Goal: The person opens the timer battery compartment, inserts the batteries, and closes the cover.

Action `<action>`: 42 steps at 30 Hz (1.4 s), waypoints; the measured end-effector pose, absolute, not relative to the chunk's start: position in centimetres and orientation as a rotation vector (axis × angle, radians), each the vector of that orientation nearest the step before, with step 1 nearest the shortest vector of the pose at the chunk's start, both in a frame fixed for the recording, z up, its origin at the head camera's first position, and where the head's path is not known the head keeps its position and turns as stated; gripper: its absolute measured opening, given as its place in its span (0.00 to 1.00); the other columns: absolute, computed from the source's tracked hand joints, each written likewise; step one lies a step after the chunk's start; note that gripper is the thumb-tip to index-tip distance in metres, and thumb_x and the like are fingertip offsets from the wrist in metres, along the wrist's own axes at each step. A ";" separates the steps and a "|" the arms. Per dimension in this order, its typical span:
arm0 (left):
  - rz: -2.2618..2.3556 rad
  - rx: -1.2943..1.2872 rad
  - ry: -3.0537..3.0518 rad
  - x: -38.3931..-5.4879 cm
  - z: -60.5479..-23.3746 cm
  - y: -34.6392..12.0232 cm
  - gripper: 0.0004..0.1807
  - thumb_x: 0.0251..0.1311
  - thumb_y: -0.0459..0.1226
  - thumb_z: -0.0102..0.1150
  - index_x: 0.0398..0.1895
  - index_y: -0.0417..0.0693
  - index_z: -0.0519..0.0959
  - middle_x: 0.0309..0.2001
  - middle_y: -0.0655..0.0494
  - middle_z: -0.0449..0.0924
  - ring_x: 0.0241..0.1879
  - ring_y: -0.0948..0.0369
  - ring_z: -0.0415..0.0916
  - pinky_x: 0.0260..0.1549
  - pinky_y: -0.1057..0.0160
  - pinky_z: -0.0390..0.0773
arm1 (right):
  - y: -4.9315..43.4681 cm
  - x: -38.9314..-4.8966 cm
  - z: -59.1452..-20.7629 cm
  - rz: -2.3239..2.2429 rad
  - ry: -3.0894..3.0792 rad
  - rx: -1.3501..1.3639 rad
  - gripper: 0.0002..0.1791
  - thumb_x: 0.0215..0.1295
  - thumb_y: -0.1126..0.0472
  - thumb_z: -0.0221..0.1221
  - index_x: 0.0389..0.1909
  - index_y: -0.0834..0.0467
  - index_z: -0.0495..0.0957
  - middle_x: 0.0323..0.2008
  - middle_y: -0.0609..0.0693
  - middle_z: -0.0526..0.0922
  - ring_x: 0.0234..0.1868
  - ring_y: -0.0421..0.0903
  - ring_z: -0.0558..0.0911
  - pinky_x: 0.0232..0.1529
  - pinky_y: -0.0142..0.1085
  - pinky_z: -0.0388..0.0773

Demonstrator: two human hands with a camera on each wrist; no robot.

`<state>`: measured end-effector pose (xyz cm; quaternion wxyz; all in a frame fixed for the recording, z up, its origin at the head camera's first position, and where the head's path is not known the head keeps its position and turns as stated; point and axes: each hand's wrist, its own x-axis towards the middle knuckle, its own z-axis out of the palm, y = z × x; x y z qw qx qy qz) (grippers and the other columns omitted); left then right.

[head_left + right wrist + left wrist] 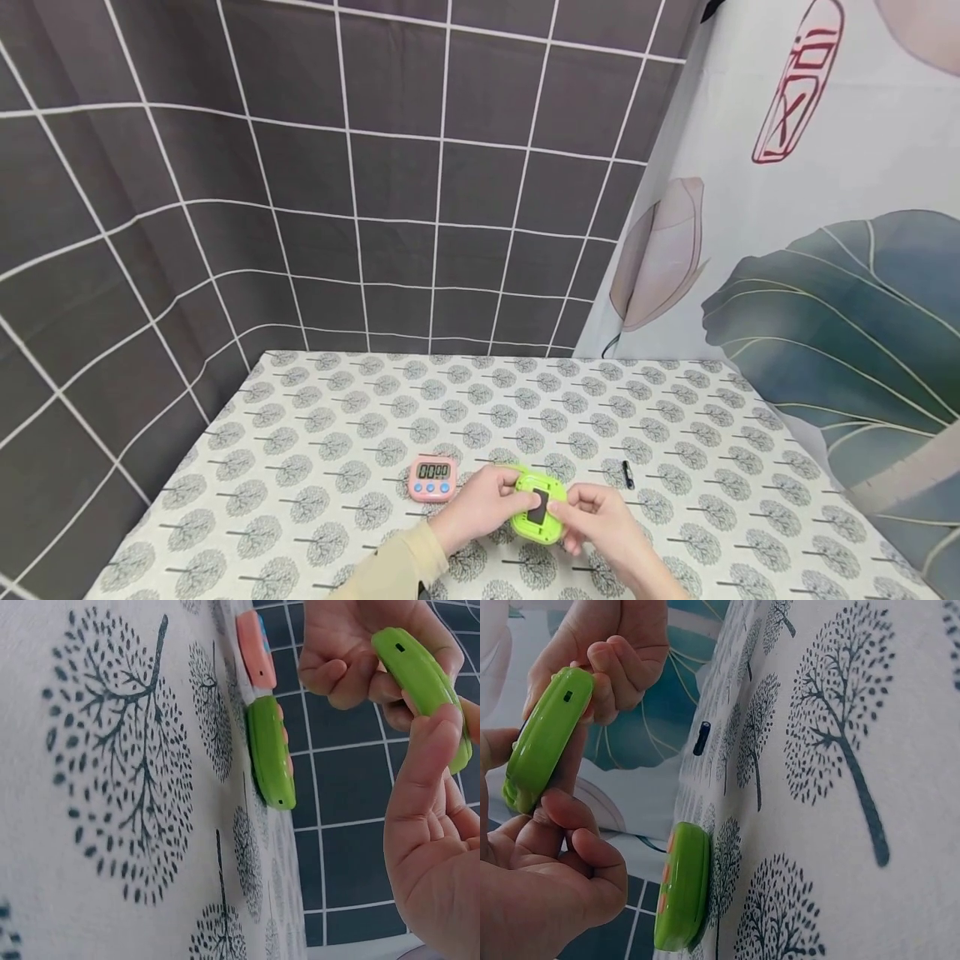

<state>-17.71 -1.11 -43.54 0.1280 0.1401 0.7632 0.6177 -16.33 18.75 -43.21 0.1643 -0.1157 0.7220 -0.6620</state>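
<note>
Between both hands, raised off the table, is a green digital timer [542,532] with its back turned up and a dark rectangular piece [537,507] in the middle. My left hand [489,502] grips its left side, the thumb lying on the dark piece. From the right, my right hand [606,524] pinches the timer's edge, its thumb also close to that piece. A second green timer [682,889] with orange-pink buttons rests on the table beyond the hands; the held one mostly covers it in the head view.
A pink timer [432,479] reading 00:00 lies left of the hands. To the right is a small dark cylinder, apparently a battery [627,474]. The tree-print tablecloth [337,433] runs back to a dark grid curtain [390,183]; a floral cloth [840,275] hangs at right.
</note>
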 end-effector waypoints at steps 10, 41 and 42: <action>1.806 0.392 2.194 -17.6 -43.8 -1.0 0.09 0.55 0.38 0.62 0.38 0.45 0.83 0.30 0.54 0.86 0.27 0.64 0.79 0.35 0.68 0.77 | 18.9 -16.3 -43.8 -1.904 1.998 -0.280 0.09 0.61 0.62 0.60 0.29 0.64 0.75 0.19 0.45 0.80 0.16 0.35 0.74 0.20 0.26 0.73; 1.767 0.373 2.295 -18.2 -43.3 -1.6 0.09 0.53 0.40 0.64 0.36 0.46 0.83 0.26 0.56 0.85 0.23 0.64 0.77 0.25 0.69 0.76 | 17.8 -15.8 -42.7 -1.930 2.337 -0.196 0.23 0.56 0.66 0.64 0.52 0.65 0.69 0.28 0.54 0.78 0.18 0.40 0.77 0.21 0.34 0.80; 1.765 0.369 2.296 -18.2 -43.4 -1.5 0.09 0.54 0.40 0.64 0.36 0.46 0.83 0.26 0.56 0.85 0.24 0.64 0.77 0.26 0.68 0.76 | 17.8 -15.8 -42.7 -1.926 2.337 -0.204 0.22 0.56 0.66 0.64 0.51 0.65 0.69 0.28 0.54 0.78 0.18 0.40 0.77 0.21 0.34 0.80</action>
